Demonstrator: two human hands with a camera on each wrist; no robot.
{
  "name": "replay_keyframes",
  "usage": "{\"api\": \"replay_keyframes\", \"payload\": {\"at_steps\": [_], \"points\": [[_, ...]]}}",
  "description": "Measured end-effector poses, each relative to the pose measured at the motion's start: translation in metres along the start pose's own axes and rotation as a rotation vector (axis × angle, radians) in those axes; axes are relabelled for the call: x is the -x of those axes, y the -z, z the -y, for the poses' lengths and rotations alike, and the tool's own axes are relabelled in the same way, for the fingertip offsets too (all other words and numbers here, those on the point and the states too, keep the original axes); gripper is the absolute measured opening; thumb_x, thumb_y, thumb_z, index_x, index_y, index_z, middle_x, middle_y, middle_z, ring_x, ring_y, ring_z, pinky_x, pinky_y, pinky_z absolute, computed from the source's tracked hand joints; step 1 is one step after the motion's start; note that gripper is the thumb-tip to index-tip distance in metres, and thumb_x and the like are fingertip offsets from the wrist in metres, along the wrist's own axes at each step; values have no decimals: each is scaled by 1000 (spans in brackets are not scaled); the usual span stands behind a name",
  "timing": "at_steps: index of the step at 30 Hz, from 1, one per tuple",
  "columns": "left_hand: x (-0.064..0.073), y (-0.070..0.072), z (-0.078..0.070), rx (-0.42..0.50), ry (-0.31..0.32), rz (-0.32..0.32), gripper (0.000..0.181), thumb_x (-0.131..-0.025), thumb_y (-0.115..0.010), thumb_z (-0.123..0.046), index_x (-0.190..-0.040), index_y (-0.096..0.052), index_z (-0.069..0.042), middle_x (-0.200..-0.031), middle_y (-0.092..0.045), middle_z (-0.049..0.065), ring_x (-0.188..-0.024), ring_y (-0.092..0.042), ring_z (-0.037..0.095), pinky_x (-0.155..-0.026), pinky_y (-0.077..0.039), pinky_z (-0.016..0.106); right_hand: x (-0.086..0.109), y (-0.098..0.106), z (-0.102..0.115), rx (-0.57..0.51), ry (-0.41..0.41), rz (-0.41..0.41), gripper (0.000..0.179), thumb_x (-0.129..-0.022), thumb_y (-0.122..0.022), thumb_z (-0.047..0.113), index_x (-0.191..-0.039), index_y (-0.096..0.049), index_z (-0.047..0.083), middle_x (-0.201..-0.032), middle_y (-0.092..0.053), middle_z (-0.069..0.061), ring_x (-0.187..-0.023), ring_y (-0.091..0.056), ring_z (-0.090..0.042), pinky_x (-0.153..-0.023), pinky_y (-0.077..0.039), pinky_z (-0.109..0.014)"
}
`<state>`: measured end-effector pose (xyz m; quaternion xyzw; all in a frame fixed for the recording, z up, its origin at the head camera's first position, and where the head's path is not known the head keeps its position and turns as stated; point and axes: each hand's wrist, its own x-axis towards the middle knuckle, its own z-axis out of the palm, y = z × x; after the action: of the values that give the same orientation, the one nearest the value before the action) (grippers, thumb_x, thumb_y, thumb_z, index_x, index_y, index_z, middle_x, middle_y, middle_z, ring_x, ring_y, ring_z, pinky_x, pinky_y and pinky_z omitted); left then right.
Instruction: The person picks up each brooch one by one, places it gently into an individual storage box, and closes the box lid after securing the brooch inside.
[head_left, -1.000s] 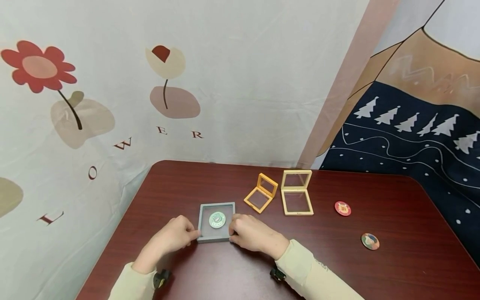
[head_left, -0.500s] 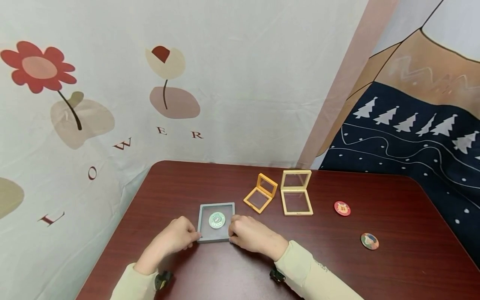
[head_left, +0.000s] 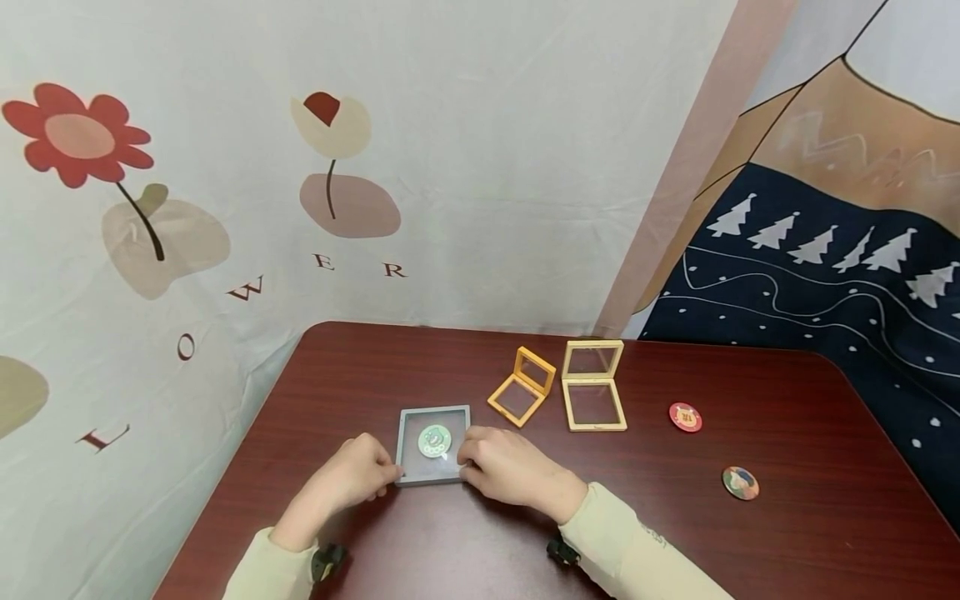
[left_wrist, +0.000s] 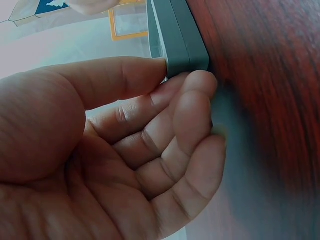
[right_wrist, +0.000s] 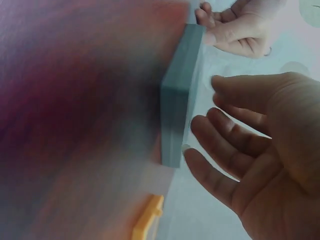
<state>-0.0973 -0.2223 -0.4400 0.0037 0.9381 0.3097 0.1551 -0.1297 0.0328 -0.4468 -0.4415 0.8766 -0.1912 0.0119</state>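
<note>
The gray square frame (head_left: 429, 481) lies flat on the dark red-brown, wood-grained worktop (head_left: 600, 533), between your two hands and left of the worktop's middle. Inside its rim, seen against the clear film, sits the round pale-green badge (head_left: 434, 441), apart from all four sides.

Your left hand (head_left: 360, 471) pinches the frame's near left corner: the thumb presses the top edge, with the other fingers (left_wrist: 192, 117) curled in beneath it. Your right hand (head_left: 513, 467) is at the right side, near the front corner; its fingers (right_wrist: 215, 180) are loosely bent and spread apart, gripping nothing. You cannot tell from these views whether a fingertip touches the rim.

On your left, a strip of worktop separates your hand from the slanting left edge. The far edge, against the white flower-printed cloth (head_left: 495, 167), is also well apart from the frame. Your tightest side is far right: the small orange hinged frame (head_left: 529, 383) stands unfolded near your right knuckles, and the larger pale-yellow hinged frame (head_left: 590, 380) stands just beside that, a narrow gap between. Farther right, where there is more room, lie the red round badge (head_left: 686, 417) and, nearer you, the multicolored round badge (head_left: 741, 483), both inside the right edge.
</note>
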Motion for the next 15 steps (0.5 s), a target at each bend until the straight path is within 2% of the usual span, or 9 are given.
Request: {"api": "replay_keyframes", "payload": {"at_steps": [6,10,15], "points": [[0,1,-1,-10,3,-1,37,-90,-75,-11,-54,-65,-9,-49,-57,-2,-43,-52,12,-51,-44,29,14,16,-6,-19,17,-120,4,-98,-74,16,-98,-77,14,-94,-62,6,-80,-58,-5,-70,-50,-22],[0,1,0,-13,-7,-6,36,-89,-76,-11,-55,-66,-9,-49,-57,-2,-43,-52,12,-51,-44,29,28,24,-15,-1,64,-234,8,-94,-76,12,-102,-77,10,-100,-66,3,-90,-64,-10,-78,-55,-27],[-1,1,0,-15,-16,-8,36,-89,-77,-12,-55,-66,-9,-49,-57,-2,-43,-52,12,-51,-43,29,54,34,-29,15,73,-315,15,-92,-78,10,-106,-75,8,-105,-68,1,-97,-65,-14,-84,-56,-32]]}}
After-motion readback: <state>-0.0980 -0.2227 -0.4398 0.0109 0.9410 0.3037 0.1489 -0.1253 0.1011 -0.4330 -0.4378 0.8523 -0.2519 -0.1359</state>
